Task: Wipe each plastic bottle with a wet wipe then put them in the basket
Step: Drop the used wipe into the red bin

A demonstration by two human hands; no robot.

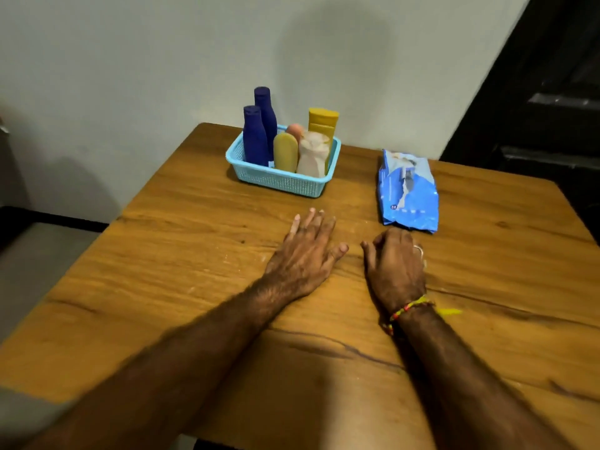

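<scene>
A: Where are the hands?

B: Both rest palm-down on the wooden table (168,280). The left hand (303,251) lies flat with its fingers spread apart and holds nothing. The right hand (394,264) sits just beside it, a narrow strip of bare wood between the two thumbs. Its fingers are curled loosely under, and I can't tell whether anything is tucked beneath them.

A: And the basket?

B: The light blue basket (279,181) stands straight ahead of the left hand's fingertips, near them but apart, with open tabletop between. It is ahead of and to the left of the right hand.

A: What's inside it?

B: Upright bottles, packed close. Two dark blue bottles (256,134) stand at the basket's left side, one behind the other. A small yellow bottle (285,152) and a pale translucent bottle (312,154) stand at the front. A taller yellow bottle (323,123) is at the back right, and a peach-coloured cap (295,128) shows behind the small yellow one.

A: The wipes?

B: The blue wet wipe pack (407,193) lies flat just ahead of the right hand, its near end close to the knuckles, touching or nearly so. Its top flap looks torn open. It is well to the right of the left hand.

A: Anything on the wrists?

B: A beaded thread band (407,311) circles the right wrist.
</scene>
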